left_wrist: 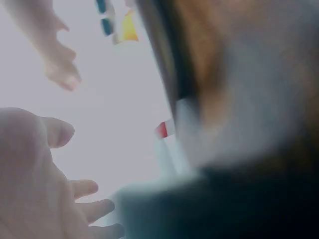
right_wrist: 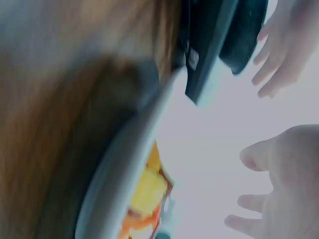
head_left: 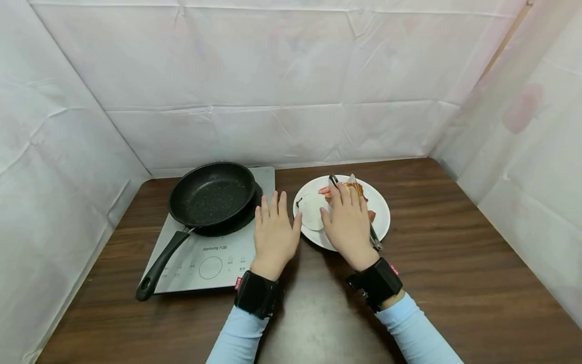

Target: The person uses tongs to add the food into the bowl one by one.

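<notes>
**Hands at the plate and the cooktop**

The left hand (head_left: 274, 233) is laid flat, fingers straight, at the right edge of the induction cooktop (head_left: 205, 258), holding nothing. The right hand (head_left: 349, 225) is held over the white plate (head_left: 381, 211), fingers extended above the tongs (head_left: 375, 239) and food (head_left: 359, 191); no grasp is seen. A black frying pan (head_left: 211, 194) is seated on the cooktop.
</notes>
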{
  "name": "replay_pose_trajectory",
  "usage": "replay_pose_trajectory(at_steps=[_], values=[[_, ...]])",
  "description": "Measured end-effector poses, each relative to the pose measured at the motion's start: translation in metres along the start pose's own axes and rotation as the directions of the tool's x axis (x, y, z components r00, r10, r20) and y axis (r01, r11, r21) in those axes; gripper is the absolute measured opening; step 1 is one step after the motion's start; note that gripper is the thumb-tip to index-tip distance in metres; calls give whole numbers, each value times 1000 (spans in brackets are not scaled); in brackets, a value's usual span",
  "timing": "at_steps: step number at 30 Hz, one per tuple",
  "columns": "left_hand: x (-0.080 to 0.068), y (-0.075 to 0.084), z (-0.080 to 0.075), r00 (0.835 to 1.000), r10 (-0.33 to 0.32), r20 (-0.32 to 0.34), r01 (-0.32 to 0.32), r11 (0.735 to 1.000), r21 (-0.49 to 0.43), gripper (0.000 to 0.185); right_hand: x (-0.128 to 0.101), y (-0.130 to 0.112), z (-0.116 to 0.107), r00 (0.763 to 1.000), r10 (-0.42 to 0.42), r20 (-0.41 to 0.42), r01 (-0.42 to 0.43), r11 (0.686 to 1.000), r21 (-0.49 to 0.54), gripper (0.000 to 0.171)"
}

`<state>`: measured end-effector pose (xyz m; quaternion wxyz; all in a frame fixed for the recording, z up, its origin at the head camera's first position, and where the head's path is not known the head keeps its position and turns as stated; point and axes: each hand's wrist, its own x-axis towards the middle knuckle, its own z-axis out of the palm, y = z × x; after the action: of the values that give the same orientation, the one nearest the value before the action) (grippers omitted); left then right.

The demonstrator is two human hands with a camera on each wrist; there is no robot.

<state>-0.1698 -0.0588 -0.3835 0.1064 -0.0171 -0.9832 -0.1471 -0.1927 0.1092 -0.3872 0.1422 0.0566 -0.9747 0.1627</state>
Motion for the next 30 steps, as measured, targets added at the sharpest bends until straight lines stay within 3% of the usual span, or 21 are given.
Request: replay_pose_trajectory(at_steps=[3,7,14,17,20,23,26,28,30], values=[[-1,-6,-17,1000,-12,-1,12,1000,2,66,5,12,-5,999,53,11,-54,998,19,63],[-4,-29,-43,999,-52,-2,52,996,67,65,8,28,-12,990,134,43,-135,991,20,67],[-32,-93,-87,982,-139,-131,153,982,108,60,6,43,-15,960,233,155,-232,972,-25,72],[-46,-119,-98,969,-177,-170,196,975,106,58,4,47,-14,935,280,219,-279,960,-37,73],[-58,-139,-102,965,-204,-165,224,968,116,58,3,49,-15,916,299,267,-298,953,-45,71],[-66,-153,-103,969,-227,-93,237,964,121,59,1,52,-15,916,282,285,-282,958,-45,67],[-69,-163,-105,968,-248,37,243,965,101,63,0,56,-16,922,258,289,-259,965,-36,64],[-67,-167,-107,952,-270,142,262,962,73,68,0,58,-17,921,249,298,-252,967,-29,63],[-66,-171,-109,939,-276,206,272,961,51,72,1,60,-18,918,245,312,-248,968,-31,64]])
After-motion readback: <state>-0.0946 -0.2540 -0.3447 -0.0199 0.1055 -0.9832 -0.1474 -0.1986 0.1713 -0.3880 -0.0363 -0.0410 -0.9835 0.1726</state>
